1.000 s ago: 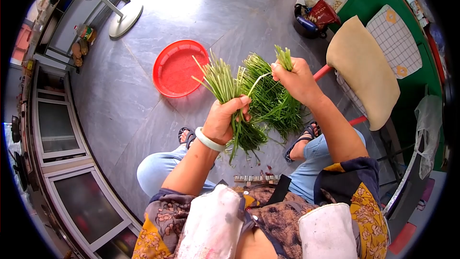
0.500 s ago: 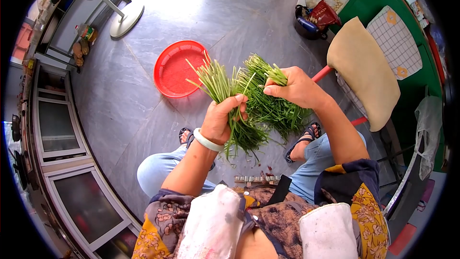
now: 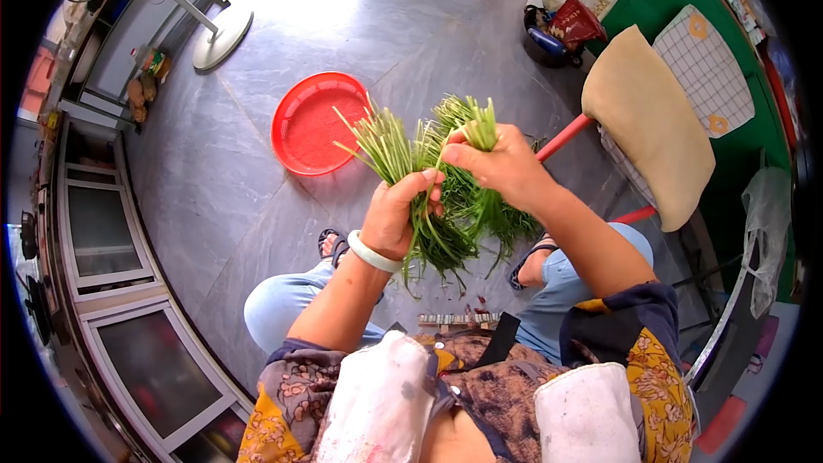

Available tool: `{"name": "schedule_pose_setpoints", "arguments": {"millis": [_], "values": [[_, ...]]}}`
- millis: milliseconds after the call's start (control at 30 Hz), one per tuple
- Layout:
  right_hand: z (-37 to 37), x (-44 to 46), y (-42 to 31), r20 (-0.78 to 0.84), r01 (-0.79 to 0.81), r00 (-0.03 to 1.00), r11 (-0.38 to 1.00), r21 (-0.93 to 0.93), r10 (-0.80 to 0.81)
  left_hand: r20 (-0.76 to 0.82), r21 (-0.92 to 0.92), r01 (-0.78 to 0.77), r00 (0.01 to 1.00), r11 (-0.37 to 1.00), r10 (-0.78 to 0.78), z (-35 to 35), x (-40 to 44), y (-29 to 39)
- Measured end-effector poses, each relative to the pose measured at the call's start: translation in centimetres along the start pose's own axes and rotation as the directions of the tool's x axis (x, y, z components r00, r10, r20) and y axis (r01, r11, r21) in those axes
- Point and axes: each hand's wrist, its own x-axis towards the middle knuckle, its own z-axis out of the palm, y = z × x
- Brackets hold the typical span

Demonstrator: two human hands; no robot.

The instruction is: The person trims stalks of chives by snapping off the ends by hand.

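Note:
My left hand [image 3: 396, 216] is wrapped round a thick bunch of green chives [image 3: 384, 144], pale stem ends pointing up and leaves hanging below the fist. Just to its right, my right hand [image 3: 507, 170] grips a smaller bunch of chives [image 3: 483, 129], its leaves trailing down. A single stalk stands between the two hands, near the right fingertips. Behind them a loose heap of chives [image 3: 454, 109] lies on the floor, partly hidden by the hands and bunches.
A red plastic basket [image 3: 279, 124] sits on the grey tiled floor [image 3: 240, 214], left of the hands. To the right stands a red-framed chair with a tan cushion [image 3: 651, 129]. A fan base [image 3: 225, 39] is at the far left, a dark pot [image 3: 549, 51] at the back right.
My right hand has moved left and slightly down, closer to my left hand. Its bunch has come away from the heap, leaves now hanging under it. The left hand stays put.

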Motion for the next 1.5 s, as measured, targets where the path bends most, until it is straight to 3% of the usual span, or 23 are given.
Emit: {"name": "schedule_pose_setpoints", "arguments": {"millis": [167, 267, 467, 767, 867, 1067, 1167, 1300, 1400, 1500], "values": [[1.0, -0.1, 0.6, 0.038, 0.091, 0.995, 0.991, 0.096, -0.095, 0.037, 0.036, 0.013, 0.999, 0.999, -0.014, 0.5, -0.3, -0.1], [0.7, -0.2, 0.3, 0.003, 0.089, 0.996, 0.995, -0.042, -0.089, 0.118, -0.014, 0.051, 0.992, 0.999, -0.049, -0.5, 0.0, -0.3], [-0.2, -0.1, 0.3, 0.065, -0.035, 0.997, 0.997, -0.072, 0.04, 0.161, -0.054, 0.07, 0.985, 0.996, -0.061, -0.7, -0.3, -0.2], [-0.5, 0.1, 0.3, 0.132, -0.012, 0.991, 0.998, -0.066, 0.021, 0.142, -0.047, 0.066, 0.988, 0.997, -0.058, -0.8, -0.2, -0.3], [-0.7, 0.3, 1.1, 0.101, 0.075, 0.993, 0.983, -0.166, -0.059, 0.147, -0.053, 0.073, 0.987, 0.996, -0.065, -0.9, -0.2, -0.3], [-0.8, 0.2, 0.5, 0.115, 0.099, 0.99, 0.972, -0.215, -0.075, 0.16, -0.074, 0.073, 0.985, 0.995, -0.06, -0.9, -0.1, -0.4], [-1.1, 0.5, 0.3, 0.045, 0.062, 0.998, 0.954, -0.295, -0.051, 0.177, -0.073, 0.075, 0.982, 0.994, -0.061, -1.1, 0.0, -0.4], [-2.2, 1.2, 0.9, -0.037, 0.117, 0.991, 0.973, -0.197, -0.127, 0.166, -0.068, 0.066, 0.985, 0.996, -0.054, -1.2, -0.1, -0.4], [-2.0, 0.9, 0.3, -0.049, 0.107, 0.992, 0.97, -0.217, -0.12, 0.154, -0.075, 0.063, 0.987, 0.995, -0.051, -1.2, 0.0, -0.4], [-1.2, 0.1, -1.2, 0.018, -0.065, 0.997, 0.985, -0.157, 0.068, 0.13, -0.066, 0.064, 0.99, 0.996, -0.055, -1.1, 0.0, -0.4]]}}
